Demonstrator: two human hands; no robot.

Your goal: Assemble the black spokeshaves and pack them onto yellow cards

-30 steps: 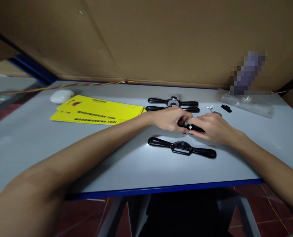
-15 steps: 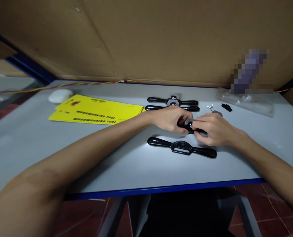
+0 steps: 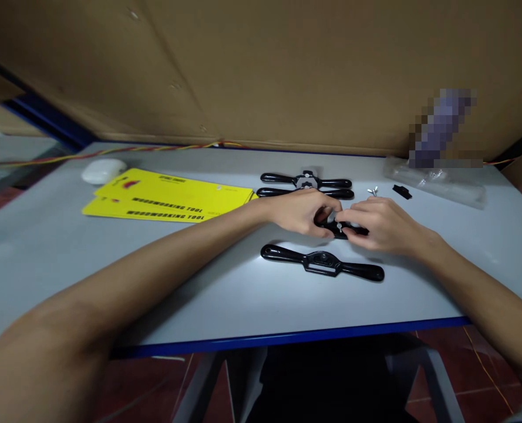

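My left hand (image 3: 302, 211) and my right hand (image 3: 381, 226) meet over a black spokeshave (image 3: 355, 231) lying on the grey table (image 3: 199, 276). The left hand grips its body. The right hand's fingertips pinch a small silver wing screw (image 3: 339, 225) at the tool's middle. Most of this tool is hidden under my hands. A second black spokeshave (image 3: 322, 263) lies just in front of them, untouched. Two more black spokeshaves (image 3: 305, 185) lie side by side behind my hands.
Yellow cards (image 3: 166, 198) printed "woodworking tool" lie at the left, with a white oval object (image 3: 102, 171) behind them. A loose wing screw (image 3: 373, 191), a small black part (image 3: 401, 191) and a clear plastic bag (image 3: 437, 181) sit at the right. Cardboard walls stand behind.
My right hand's fingers have shifted slightly on the wing screw. The left hand keeps its grip and the tool stays in place.
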